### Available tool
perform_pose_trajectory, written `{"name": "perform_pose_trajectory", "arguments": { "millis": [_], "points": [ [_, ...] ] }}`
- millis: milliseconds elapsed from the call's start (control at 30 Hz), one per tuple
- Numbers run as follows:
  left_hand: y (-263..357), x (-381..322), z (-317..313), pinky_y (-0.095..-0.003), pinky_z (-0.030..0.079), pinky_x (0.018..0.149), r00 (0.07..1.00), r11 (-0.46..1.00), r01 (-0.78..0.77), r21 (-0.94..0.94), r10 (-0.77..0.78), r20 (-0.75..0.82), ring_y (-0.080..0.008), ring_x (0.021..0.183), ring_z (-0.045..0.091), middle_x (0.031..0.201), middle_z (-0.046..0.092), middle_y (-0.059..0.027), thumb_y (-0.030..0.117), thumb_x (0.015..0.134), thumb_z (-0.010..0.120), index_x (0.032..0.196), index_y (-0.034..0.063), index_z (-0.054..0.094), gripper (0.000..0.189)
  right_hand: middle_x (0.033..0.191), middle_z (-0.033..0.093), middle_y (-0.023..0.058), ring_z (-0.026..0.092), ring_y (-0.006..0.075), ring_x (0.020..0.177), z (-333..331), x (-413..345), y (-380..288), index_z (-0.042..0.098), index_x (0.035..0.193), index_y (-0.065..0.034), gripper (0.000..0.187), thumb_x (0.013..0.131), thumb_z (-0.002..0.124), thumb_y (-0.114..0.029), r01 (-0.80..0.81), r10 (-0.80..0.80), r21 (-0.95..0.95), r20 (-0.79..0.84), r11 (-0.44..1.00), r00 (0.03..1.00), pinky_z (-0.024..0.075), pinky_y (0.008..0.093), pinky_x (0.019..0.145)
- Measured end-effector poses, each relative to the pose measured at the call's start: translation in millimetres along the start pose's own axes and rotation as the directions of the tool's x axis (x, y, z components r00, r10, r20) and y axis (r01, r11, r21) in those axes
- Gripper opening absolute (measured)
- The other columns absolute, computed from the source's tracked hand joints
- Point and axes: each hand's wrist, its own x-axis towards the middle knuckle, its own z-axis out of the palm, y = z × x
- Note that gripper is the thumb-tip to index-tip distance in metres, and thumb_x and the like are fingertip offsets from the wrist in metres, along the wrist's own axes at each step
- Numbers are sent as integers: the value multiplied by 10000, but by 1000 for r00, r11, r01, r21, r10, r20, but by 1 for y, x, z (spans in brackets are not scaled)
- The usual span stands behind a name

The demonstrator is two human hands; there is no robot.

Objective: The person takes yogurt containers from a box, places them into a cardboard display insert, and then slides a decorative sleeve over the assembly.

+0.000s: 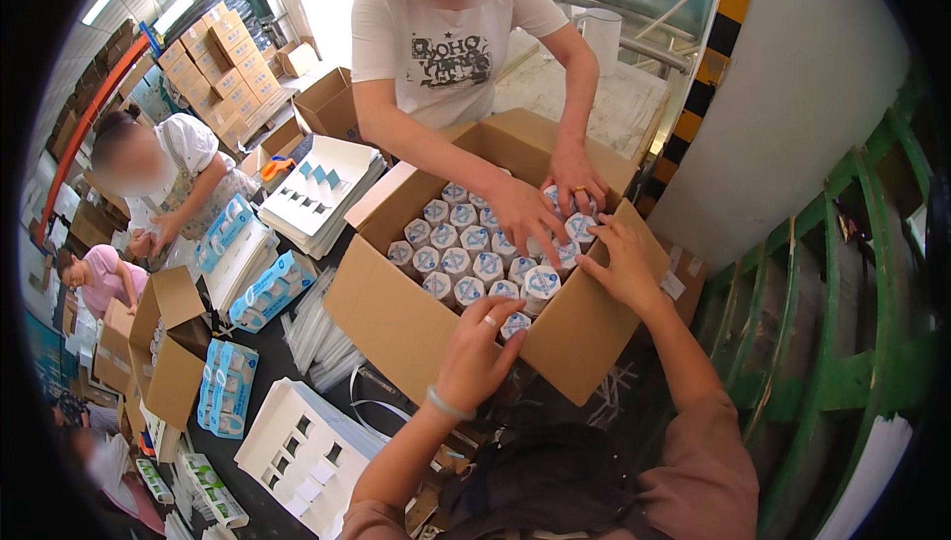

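An uncovered cardboard box stands before me, filled with upright hexagonal packs that have white and blue tops. My left hand is at the box's near corner, fingers bent around a small pack there; whether it grips the pack is unclear. A ring and a pale bangle are on that hand and wrist. My right hand rests with spread fingers on the right side wall, its fingertips close to the packs inside. Across the box, a co-worker's two hands touch packs in the right part.
Flat white die-cut cartons, blue printed packages and clear plastic strips lie on the dark table to the left. Other workers sit farther left. A striped post and green metal rack stand to the right.
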Motion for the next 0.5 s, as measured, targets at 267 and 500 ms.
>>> {"name": "perform_pose_trajectory", "arguments": {
  "millis": [267,500],
  "points": [
    [-39,63,41,-412,499,966,937,939,-158,306,45,346,-355,1145,580,1312,551,-143,117,791,760,1366,147,566,608,1396,535,176,481,326,1306,-14,26,3,652,1267,-109,611,803,747,-494,56,-22,-136,241,989,970,277,473,1109],
    [-38,71,32,-428,521,812,923,901,-81,425,-93,373,-292,1046,619,1055,584,-87,207,769,793,1203,160,596,479,1310,553,187,516,361,1241,-12,40,-27,687,1236,-193,663,697,809,-559,7,101,-274,379,962,920,314,491,1087]
  ]
}}
